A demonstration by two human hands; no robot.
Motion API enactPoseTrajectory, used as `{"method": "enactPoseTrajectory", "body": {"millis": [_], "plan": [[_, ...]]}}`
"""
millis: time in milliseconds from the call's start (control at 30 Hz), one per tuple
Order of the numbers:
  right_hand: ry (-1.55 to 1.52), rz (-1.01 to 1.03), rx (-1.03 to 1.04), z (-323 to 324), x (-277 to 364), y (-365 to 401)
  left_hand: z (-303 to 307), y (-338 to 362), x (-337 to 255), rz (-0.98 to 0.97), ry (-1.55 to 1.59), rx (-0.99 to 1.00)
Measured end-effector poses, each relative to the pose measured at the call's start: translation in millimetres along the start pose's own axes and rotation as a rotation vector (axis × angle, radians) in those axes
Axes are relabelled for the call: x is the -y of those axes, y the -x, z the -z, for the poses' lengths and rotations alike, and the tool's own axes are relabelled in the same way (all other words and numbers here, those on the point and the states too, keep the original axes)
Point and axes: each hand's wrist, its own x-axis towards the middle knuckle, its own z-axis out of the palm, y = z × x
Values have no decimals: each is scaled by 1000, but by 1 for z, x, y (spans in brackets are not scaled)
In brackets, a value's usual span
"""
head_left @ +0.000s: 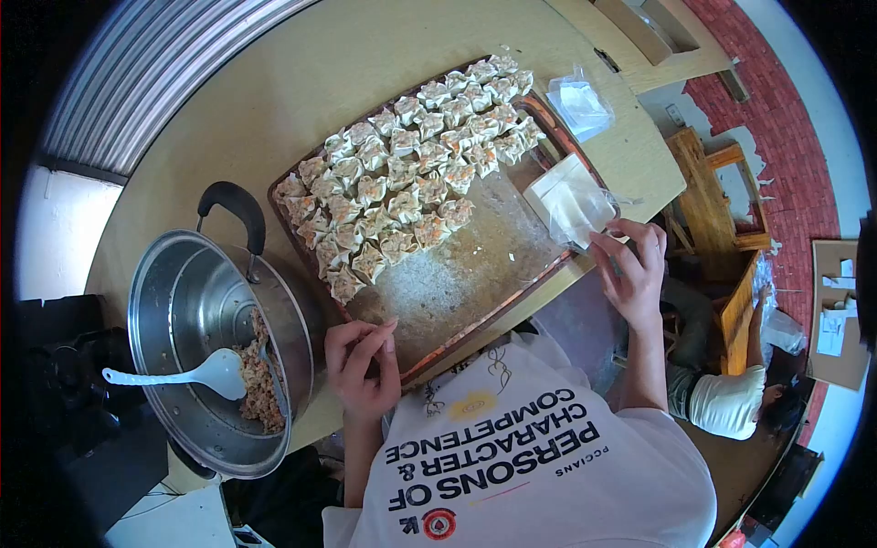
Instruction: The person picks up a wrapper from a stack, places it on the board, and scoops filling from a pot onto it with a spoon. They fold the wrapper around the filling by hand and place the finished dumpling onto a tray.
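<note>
My right hand (633, 267) is at the near right corner of the tray. Its fingertips pinch the edge of a stack of square dumpling wrappers (568, 196) lying in clear plastic. At the tray's near left edge is my left hand (364, 363), with its fingers curled together and nothing visible in them. Several rows of open-topped filled dumplings (402, 169) cover the far and left part of the baking tray (438, 292). The bare part of the tray is dusted with white flour.
To the left stands a deep metal pot (174, 310) with a black handle (239, 212). Inside are minced filling (263, 393) and a white spoon (210, 374). Another plastic packet (581, 106) lies beyond the tray on the table (301, 91). Another person (726, 402) is at the right.
</note>
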Motion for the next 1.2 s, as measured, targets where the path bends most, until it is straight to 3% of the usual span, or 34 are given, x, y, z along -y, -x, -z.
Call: {"method": "enactPoseTrajectory", "body": {"millis": [200,400,700,833,900,1200], "plan": [[43,55,-28,1,-4,-9,-4,-2,-4,40,28,-3],[-79,44,-39,7,-5,-11,-2,-2,1,-44,-12,-15],[-89,8,13,30,-3,1,-2,-3,-3,30,39,0],[-295,-288,-154,44,-16,2,-3,-2,0,-5,26,-9],[-326,-399,-51,57,-18,-11,-3,-1,-1,-3,32,-11],[-149,-270,2,90,-28,-46,-1,-1,-4,5,-6,-22]]}}
